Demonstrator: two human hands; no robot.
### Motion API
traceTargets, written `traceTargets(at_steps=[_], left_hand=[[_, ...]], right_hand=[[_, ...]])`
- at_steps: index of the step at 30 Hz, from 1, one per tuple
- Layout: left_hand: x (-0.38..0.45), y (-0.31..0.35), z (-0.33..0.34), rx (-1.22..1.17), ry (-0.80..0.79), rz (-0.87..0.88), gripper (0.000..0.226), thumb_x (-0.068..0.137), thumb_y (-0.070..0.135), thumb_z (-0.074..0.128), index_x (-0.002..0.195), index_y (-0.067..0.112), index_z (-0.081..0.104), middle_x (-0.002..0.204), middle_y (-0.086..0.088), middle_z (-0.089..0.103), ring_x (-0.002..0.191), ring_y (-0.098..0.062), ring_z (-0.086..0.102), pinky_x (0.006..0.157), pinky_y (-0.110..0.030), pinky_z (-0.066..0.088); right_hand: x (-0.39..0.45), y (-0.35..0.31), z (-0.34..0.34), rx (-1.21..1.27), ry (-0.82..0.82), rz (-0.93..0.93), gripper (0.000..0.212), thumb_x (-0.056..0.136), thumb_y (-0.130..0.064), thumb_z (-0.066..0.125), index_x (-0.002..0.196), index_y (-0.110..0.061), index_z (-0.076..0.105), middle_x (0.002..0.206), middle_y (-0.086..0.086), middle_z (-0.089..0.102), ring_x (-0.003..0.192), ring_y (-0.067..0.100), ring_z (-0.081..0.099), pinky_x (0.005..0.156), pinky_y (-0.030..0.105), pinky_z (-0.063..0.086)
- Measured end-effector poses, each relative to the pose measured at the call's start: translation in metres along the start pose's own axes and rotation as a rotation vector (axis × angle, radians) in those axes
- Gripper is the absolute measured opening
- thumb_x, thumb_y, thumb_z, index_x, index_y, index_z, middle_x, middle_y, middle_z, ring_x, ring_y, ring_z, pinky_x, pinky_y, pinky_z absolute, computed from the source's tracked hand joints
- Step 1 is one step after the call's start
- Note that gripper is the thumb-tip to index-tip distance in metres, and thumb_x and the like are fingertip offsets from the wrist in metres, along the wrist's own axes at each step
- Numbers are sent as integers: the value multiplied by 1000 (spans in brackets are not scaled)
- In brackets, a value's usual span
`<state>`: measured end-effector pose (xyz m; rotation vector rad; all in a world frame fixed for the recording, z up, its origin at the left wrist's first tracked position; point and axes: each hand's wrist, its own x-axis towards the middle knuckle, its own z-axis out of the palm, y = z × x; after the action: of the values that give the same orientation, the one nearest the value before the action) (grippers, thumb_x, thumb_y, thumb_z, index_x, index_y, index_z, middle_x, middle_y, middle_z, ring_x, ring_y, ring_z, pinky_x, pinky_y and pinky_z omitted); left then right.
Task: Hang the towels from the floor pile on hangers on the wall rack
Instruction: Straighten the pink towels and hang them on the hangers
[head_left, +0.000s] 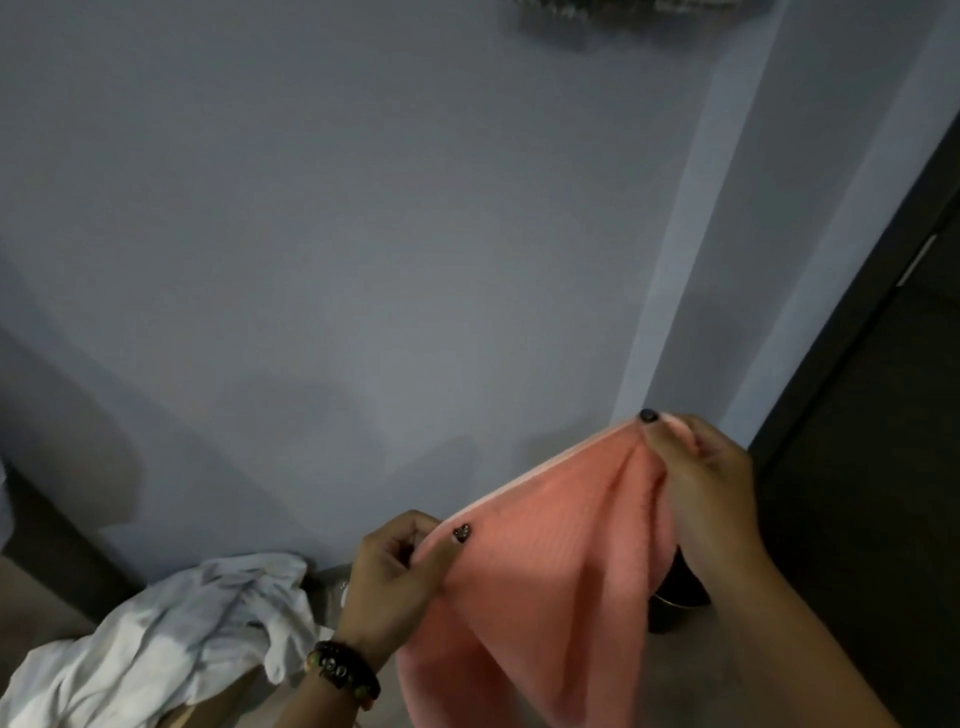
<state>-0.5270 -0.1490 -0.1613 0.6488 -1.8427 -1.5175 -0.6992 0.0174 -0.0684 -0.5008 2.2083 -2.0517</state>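
Note:
A pink towel (545, 566) hangs in front of me, held by its top edge with the rest drooping down out of the frame. My left hand (395, 577) pinches the lower left end of that edge, and a beaded bracelet sits on its wrist. My right hand (711, 483) pinches the higher right end, so the edge slopes upward to the right. A crumpled white towel (171, 634) lies low at the left. The wall rack (613, 13) shows only as a blurred dark shape at the top edge.
A bare grey wall (389, 234) fills most of the view. A dark door or cabinet (872, 415) stands at the right. A small dark round container (675, 597) sits on the floor behind the pink towel.

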Motion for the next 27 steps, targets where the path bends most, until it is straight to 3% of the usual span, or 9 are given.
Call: traceTargets(at_steps=[3,6,8,12,14,16,20,23,27], left_hand=[[36,0,8,-33,-27,15,25,77,23,79,64,10,64,56,3,56,54,-7,47,50,-19,38],[74,9,26,-81,-81,53,33,67,42,75,68,11,66,61,0,62,59,-8,54,56,-20,45],[98,16,40,-87,-131,75,26,67,39,74,71,14,69,64,-2,66,61,-6,58,59,-19,46],[138,27,56,-93,-299,149,26,74,39,70,76,13,70,72,-7,70,66,-8,62,62,-21,48],[157,29,58,-97,-362,173,29,77,42,68,78,13,71,74,-8,70,69,-12,63,64,-26,48],[176,28,60,-69,-362,196,27,78,44,68,79,17,71,76,-7,71,70,-14,64,66,-26,49],[214,15,66,-27,-239,148,25,69,47,72,76,23,70,60,-6,59,56,-15,49,55,-29,39],[239,1,76,14,-203,88,29,64,47,73,73,20,68,55,-2,52,53,-10,44,52,-24,36],[274,-17,95,102,-119,31,28,59,47,72,68,20,67,67,-13,63,58,-9,53,57,-26,40]], right_hand=[[30,5,-3,-34,2,49,12,87,-25,66,81,-15,70,81,11,69,81,30,66,69,36,52],[54,15,11,-141,-91,35,6,81,-13,71,79,-19,70,76,3,70,77,22,66,66,28,52],[66,19,24,-155,-223,28,20,79,-7,71,85,-26,70,69,1,61,63,17,59,57,21,45],[88,28,53,-179,-583,90,40,78,-19,77,108,-42,66,59,-11,46,57,4,49,54,13,36],[102,36,71,-151,-643,51,28,81,-18,75,101,-37,70,54,-14,42,51,0,43,53,12,33],[120,44,85,-164,-589,-6,9,84,-16,72,84,-24,72,51,-14,46,49,-2,41,53,13,31],[162,52,93,-174,-427,-86,11,85,-23,64,74,-20,66,65,-6,64,60,1,56,59,19,42],[206,61,88,-176,-319,-108,11,82,-24,61,72,-19,64,70,6,64,63,6,56,61,23,42],[281,74,73,-118,-88,-34,16,84,-13,65,68,-17,65,65,-6,65,62,5,56,64,27,43]])
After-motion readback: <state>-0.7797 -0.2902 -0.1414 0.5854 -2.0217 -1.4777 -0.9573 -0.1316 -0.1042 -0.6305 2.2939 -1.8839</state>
